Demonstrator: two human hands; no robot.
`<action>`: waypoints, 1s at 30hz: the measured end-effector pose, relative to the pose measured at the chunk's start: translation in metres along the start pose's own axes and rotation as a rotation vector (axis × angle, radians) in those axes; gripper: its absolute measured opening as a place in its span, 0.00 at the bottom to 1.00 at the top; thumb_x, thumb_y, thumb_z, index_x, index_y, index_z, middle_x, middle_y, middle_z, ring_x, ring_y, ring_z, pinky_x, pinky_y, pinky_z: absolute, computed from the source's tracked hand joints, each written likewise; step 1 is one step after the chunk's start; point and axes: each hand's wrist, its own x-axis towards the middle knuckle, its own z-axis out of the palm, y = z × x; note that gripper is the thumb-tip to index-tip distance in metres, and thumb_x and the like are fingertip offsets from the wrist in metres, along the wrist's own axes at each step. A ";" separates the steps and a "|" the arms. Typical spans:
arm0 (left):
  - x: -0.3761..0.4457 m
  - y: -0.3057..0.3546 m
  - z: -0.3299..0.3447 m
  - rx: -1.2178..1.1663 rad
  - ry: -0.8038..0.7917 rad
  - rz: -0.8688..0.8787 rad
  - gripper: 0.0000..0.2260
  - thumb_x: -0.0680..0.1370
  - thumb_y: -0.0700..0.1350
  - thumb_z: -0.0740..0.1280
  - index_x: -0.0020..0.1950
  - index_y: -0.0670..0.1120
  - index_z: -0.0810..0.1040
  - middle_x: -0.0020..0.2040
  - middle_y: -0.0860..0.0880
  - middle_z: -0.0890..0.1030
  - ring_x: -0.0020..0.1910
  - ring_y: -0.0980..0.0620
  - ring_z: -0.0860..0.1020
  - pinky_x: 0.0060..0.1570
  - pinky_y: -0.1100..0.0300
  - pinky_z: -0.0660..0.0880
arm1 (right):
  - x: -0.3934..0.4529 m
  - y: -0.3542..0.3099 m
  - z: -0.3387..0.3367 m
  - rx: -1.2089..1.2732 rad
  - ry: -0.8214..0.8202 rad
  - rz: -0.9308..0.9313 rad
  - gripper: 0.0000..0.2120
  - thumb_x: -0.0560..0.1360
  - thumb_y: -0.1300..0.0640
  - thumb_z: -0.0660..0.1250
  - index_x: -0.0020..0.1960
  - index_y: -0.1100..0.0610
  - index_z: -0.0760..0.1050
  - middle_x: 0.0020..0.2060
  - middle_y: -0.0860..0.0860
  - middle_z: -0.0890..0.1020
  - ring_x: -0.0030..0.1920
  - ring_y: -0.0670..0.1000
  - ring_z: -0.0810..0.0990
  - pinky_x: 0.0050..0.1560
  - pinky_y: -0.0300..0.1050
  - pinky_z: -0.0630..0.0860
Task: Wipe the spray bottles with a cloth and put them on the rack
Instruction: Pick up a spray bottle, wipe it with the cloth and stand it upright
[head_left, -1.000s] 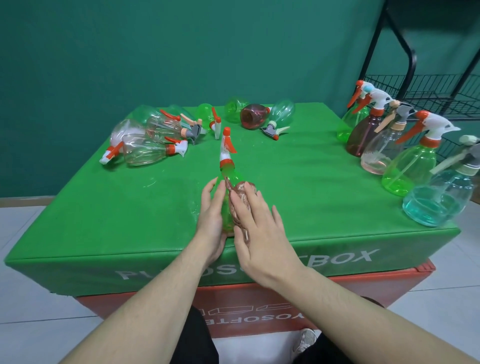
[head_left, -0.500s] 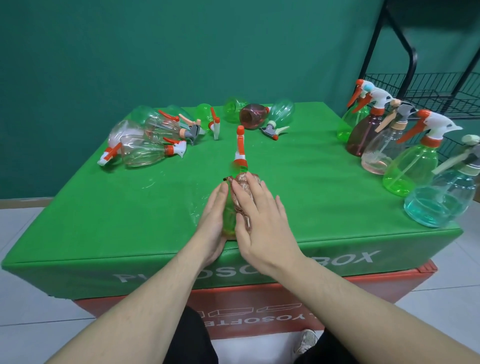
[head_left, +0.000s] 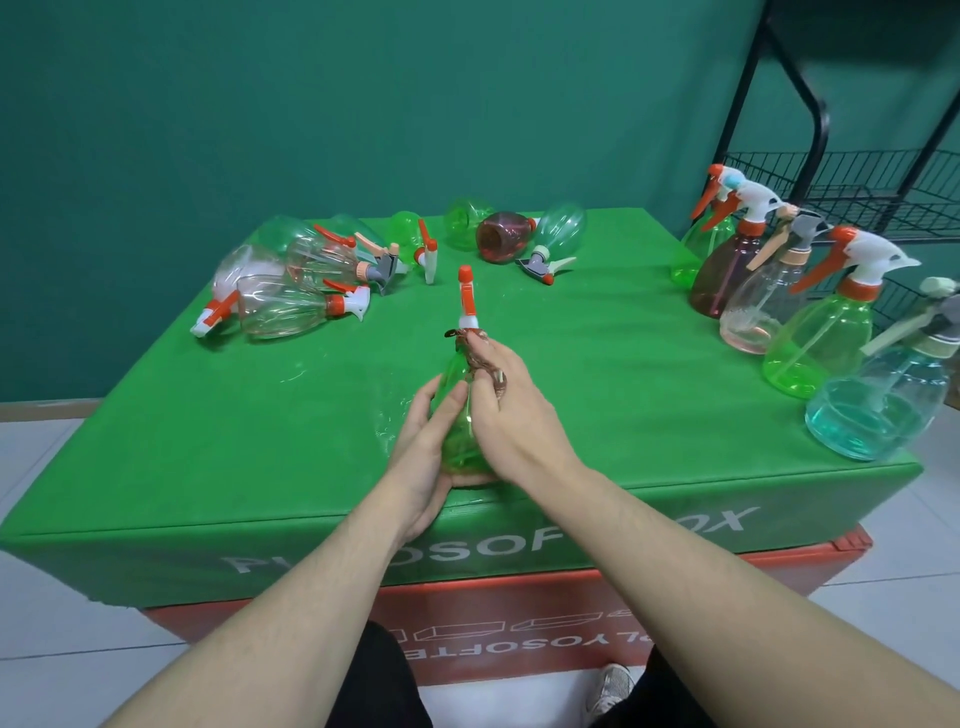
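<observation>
On the green table (head_left: 208, 441), largest first: a black wire rack (head_left: 852, 187) stands behind the right edge, no bottles visible on it. Five spray bottles (head_left: 821, 343) stand upright in a row along the right side, just in front of the rack; judged wiped and waiting. A heap of bottles (head_left: 291, 291) lies on its side at far left and far centre, judged not yet wiped. Near the front edge, a green bottle (head_left: 457, 415) is held tilted, base toward the person, orange nozzle (head_left: 466, 291) pointing away. Left hand (head_left: 426, 447) cups the base and lower body, fingers curled round it. Right hand (head_left: 514, 415) lies over the upper body, fingers pressing a small brownish cloth (head_left: 478, 358) against the shoulder just under the nozzle; the cloth is bunched and mostly hidden under the fingers. Change over the last second: the nozzle has swung from leaning left to pointing nearly straight away, so the bottle has turned in the left hand, and the cloth has travelled up from mid-body toward the neck. Reading: wiping is mid-stroke and nearing the top of this bottle. Next likely step is standing it with the row or moving it to the rack; the left heap means much of the job remains.
</observation>
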 end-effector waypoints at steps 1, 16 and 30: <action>0.001 -0.001 -0.001 -0.012 0.006 -0.002 0.37 0.70 0.58 0.71 0.78 0.53 0.66 0.65 0.47 0.82 0.50 0.50 0.86 0.40 0.47 0.82 | -0.003 0.002 0.003 0.008 0.007 -0.019 0.24 0.84 0.53 0.52 0.79 0.47 0.62 0.78 0.45 0.64 0.76 0.46 0.65 0.75 0.39 0.58; 0.002 0.000 -0.001 -0.144 0.077 0.065 0.34 0.71 0.57 0.73 0.75 0.49 0.68 0.59 0.44 0.85 0.56 0.47 0.85 0.52 0.53 0.81 | -0.064 0.027 0.018 -0.349 -0.097 -0.225 0.31 0.80 0.45 0.44 0.82 0.41 0.42 0.82 0.42 0.38 0.81 0.47 0.36 0.79 0.65 0.45; 0.007 -0.004 0.000 -0.071 -0.027 0.073 0.21 0.83 0.56 0.61 0.73 0.50 0.74 0.66 0.51 0.83 0.61 0.53 0.83 0.43 0.58 0.82 | -0.022 0.013 0.005 -0.232 0.015 -0.240 0.30 0.79 0.47 0.47 0.81 0.49 0.60 0.81 0.50 0.59 0.81 0.54 0.54 0.79 0.57 0.55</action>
